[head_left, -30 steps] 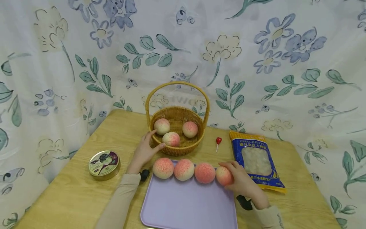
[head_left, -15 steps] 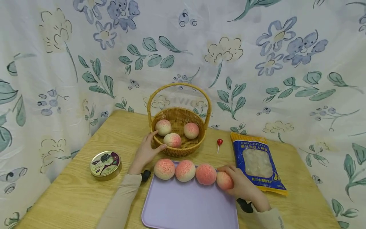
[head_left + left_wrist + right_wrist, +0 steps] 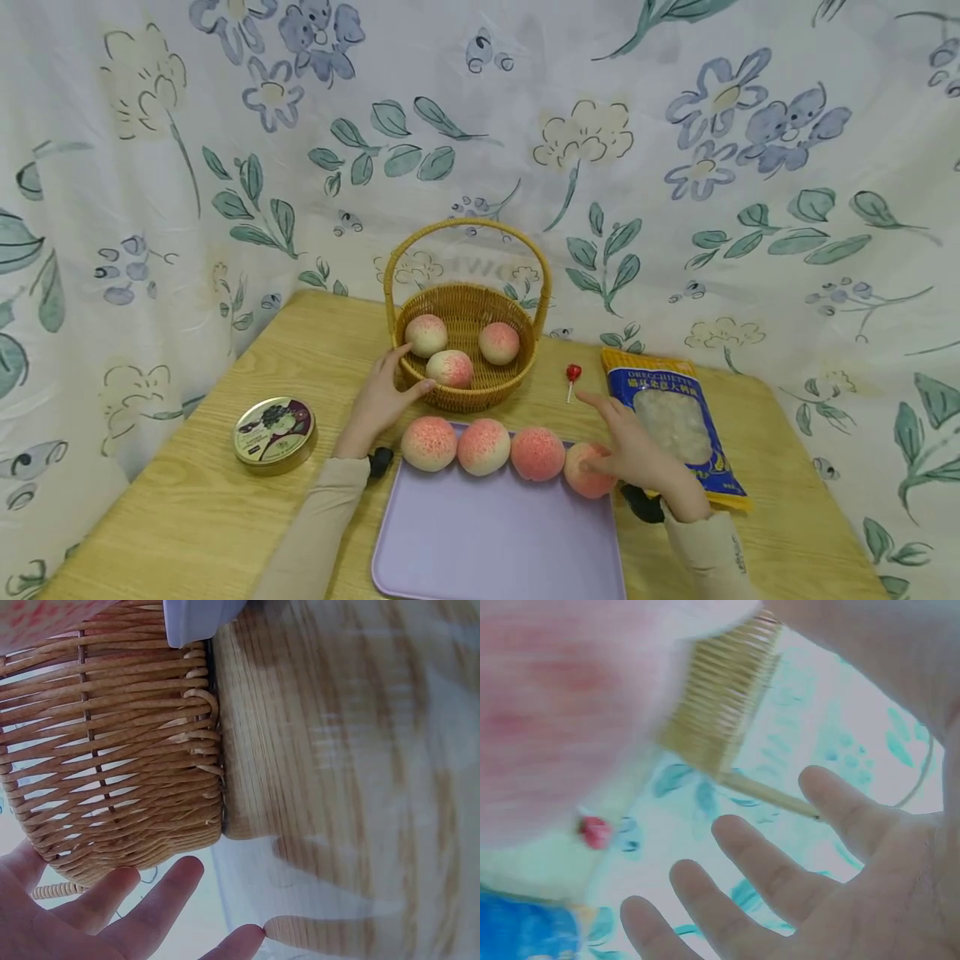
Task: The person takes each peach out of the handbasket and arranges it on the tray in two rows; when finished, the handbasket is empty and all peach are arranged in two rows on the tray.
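Observation:
In the head view, a wicker basket [image 3: 467, 401] with a tall handle holds three pink-and-cream peaches. My left hand [image 3: 378, 402] rests against the basket's left side; the left wrist view shows its fingers [image 3: 166, 900] extended and spread beside the weave. Several more peaches line the far edge of a lilac tray [image 3: 495, 533]. Over the rightmost peach [image 3: 589, 480] is my right hand [image 3: 636, 443], its thumb across the fruit and its other fingers raised. Spread, straight fingers [image 3: 746, 859] show in the right wrist view, apart from the large blurred peach [image 3: 562, 727].
A red lollipop [image 3: 573, 373] lies right of the basket. Farther right is a blue and yellow pasta bag [image 3: 675, 425], partly behind my right hand. A round tin [image 3: 274, 435] stands at the left of the wooden table [image 3: 187, 517]. Floral cloth [image 3: 480, 167] hangs behind.
My right hand has let go of the rightmost peach, its fingers opening and lifting up and away. The peach stays at the row's end, closer to its neighbour. My left hand remains at the basket.

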Available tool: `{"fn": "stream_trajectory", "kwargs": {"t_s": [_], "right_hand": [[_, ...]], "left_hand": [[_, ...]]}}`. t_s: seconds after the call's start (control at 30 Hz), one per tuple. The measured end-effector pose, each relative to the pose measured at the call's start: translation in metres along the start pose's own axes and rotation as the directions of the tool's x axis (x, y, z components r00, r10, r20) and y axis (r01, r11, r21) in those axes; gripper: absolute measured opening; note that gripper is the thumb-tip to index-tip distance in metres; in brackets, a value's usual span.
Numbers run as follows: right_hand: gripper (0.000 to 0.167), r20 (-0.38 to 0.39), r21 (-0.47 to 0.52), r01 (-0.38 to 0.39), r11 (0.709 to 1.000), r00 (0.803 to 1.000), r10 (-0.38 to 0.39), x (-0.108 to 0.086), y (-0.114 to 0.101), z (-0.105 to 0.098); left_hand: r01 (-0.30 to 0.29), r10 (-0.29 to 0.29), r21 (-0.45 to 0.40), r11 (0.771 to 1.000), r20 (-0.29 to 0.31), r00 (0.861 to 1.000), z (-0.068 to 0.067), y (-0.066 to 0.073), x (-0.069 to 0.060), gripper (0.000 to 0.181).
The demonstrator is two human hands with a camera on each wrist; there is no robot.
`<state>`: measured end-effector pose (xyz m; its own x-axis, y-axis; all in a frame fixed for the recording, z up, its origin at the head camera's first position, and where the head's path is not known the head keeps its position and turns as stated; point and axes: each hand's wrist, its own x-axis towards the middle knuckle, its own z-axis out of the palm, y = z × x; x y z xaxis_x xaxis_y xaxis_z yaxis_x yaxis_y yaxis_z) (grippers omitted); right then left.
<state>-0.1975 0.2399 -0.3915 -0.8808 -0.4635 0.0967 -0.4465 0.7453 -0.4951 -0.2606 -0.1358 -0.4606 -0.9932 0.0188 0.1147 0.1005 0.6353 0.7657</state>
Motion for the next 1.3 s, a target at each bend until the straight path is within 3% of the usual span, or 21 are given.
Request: {"fn": "stream_trajectory", "kwargs": {"t_s": [0.27, 0.47, 0.67, 0.87, 1.07, 1.3], "right_hand": [[0.078, 0.033, 0.023, 0.118, 0.993, 0.992, -0.119, 0.057, -0.017, -0.014], [0.071, 0.161, 0.13, 0.134, 0.982, 0.975, -0.155, 0.112, -0.044, -0.017], [0.07, 0.253, 0.172, 0.093, 0.981, 0.958, -0.136, 0.166, -0.063, -0.01], [0.067, 0.286, 0.191, 0.076, 0.979, 0.949, -0.13, 0.207, -0.072, 0.007], [0.064, 0.319, 0.23, 0.034, 0.973, 0.942, -0.108, 0.235, -0.072, 0.03], [0.063, 0.378, 0.249, -0.052, 0.967, 0.924, -0.048, 0.259, -0.077, 0.052]], "left_hand": [[0.013, -0.013, 0.011, 1.0, -0.019, 1.0, -0.006, -0.004, 0.001, 0.087], [0.018, -0.018, 0.007, 1.0, -0.031, 0.999, -0.012, -0.005, 0.001, 0.087], [0.008, -0.007, 0.005, 1.0, -0.048, 0.999, -0.01, -0.002, 0.003, 0.081], [-0.012, 0.012, -0.001, 1.0, -0.056, 0.998, -0.003, 0.003, 0.001, 0.074], [-0.026, 0.024, -0.021, 0.999, -0.067, 0.997, 0.002, 0.007, -0.003, 0.071], [-0.016, 0.014, -0.03, 0.999, -0.089, 0.996, -0.001, 0.007, -0.008, 0.068]]}}
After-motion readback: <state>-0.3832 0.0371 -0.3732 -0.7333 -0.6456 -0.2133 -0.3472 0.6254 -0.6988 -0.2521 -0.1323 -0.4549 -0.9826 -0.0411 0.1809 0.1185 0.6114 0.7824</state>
